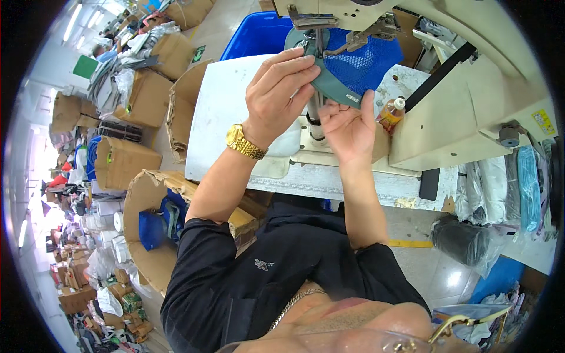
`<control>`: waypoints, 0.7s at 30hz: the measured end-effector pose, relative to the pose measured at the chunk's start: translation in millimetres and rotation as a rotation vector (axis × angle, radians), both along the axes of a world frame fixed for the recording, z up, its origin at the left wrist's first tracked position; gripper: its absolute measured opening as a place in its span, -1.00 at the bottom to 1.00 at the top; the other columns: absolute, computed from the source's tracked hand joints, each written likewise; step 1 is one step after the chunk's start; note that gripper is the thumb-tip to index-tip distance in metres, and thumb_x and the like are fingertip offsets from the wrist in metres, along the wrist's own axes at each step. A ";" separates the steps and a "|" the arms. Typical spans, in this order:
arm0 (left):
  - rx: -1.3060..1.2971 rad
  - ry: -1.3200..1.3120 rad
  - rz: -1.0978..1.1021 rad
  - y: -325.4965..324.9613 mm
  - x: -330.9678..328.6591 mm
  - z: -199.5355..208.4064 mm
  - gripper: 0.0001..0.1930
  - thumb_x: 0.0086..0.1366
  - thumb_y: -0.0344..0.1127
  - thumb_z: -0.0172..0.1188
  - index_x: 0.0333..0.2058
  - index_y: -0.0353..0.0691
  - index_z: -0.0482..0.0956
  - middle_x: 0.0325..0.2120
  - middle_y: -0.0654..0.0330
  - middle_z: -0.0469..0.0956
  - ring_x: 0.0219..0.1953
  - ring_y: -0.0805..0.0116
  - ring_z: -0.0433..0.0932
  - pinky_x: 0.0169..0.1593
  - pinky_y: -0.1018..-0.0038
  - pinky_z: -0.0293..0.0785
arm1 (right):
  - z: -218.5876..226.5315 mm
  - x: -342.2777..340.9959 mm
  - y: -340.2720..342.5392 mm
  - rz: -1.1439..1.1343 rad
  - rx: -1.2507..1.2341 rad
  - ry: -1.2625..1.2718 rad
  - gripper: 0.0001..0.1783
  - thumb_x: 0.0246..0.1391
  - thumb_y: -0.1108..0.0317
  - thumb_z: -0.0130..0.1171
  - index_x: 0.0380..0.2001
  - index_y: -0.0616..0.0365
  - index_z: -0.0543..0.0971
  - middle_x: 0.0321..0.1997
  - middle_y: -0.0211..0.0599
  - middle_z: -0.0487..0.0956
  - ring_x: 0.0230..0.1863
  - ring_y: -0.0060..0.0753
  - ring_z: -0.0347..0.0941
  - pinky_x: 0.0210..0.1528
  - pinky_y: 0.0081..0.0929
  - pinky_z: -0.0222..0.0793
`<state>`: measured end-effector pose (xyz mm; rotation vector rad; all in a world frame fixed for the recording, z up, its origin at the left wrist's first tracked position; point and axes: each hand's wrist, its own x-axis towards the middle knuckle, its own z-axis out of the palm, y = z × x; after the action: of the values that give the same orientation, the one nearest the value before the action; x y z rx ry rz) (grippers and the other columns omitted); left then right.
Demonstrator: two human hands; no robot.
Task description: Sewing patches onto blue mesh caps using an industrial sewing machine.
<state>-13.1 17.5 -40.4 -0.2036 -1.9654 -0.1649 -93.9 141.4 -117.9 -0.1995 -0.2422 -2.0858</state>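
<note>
Cap, teal brim and blue mesh, sits under the sewing machine needle. I see left hand fingers clamped on the brim, right hand pinching its edge. Risk: fingertips near the needle; uneven pull could skew the seam.

Your hands work in a tight gap: the sewing machine head hangs just above, its cream body walls off your right, and a small amber bottle stands beside your right hand. Bare white tabletop lies open to your left.
</note>
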 end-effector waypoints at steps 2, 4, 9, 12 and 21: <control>-0.007 0.015 -0.002 -1.7 -3.1 0.6 -0.73 -0.11 -0.59 0.34 -0.34 -0.25 0.66 -0.26 0.17 0.62 -0.10 0.19 0.58 -0.06 0.40 0.54 | -5.3 -8.3 0.4 -0.050 0.024 -0.095 -0.56 0.26 -0.01 -0.04 -0.04 0.10 0.49 -0.07 -0.28 0.58 -0.23 -0.46 0.45 -0.20 -0.46 0.35; -0.012 0.028 -0.005 -4.0 -5.6 0.2 -0.73 -0.13 -0.59 0.32 -0.34 -0.25 0.66 -0.26 0.20 0.61 -0.10 0.21 0.58 -0.07 0.41 0.55 | -15.2 -16.7 1.3 -0.049 0.013 -0.076 -0.58 0.26 0.00 -0.04 -0.04 0.10 0.49 -0.08 -0.29 0.58 -0.26 -0.48 0.44 -0.23 -0.47 0.33; 0.019 0.024 -0.052 -8.7 -7.5 2.1 -0.71 -0.13 -0.59 0.32 -0.33 -0.25 0.65 -0.26 0.20 0.61 -0.12 0.20 0.58 -0.09 0.40 0.55 | -16.9 -15.2 10.2 -0.076 0.151 -0.028 -0.61 0.27 0.05 -0.04 -0.02 0.09 0.47 -0.07 -0.28 0.58 -0.25 -0.48 0.45 -0.26 -0.47 0.30; -0.040 0.014 0.052 -0.1 -3.4 1.9 -0.72 -0.13 -0.59 0.32 -0.34 -0.26 0.65 -0.25 0.20 0.60 -0.13 0.20 0.58 -0.09 0.40 0.54 | -36.0 -23.0 17.9 -0.051 0.137 0.069 -0.60 0.27 0.09 -0.05 0.04 0.10 0.44 -0.01 -0.24 0.57 -0.16 -0.41 0.48 -0.21 -0.41 0.31; 0.093 0.020 -0.007 -2.2 -5.7 -5.0 -0.70 -0.12 -0.58 0.31 -0.31 -0.25 0.64 -0.22 0.18 0.60 -0.07 0.18 0.55 -0.03 0.38 0.51 | -44.4 -17.8 28.9 -0.036 0.087 0.358 -0.54 0.15 0.19 0.12 0.09 0.12 0.42 0.09 -0.20 0.52 0.01 -0.31 0.48 -0.05 -0.29 0.35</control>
<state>-18.7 15.3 -45.4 -0.1511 -1.9328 -0.2572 -111.7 170.3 -162.4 -0.5203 0.0681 -2.0489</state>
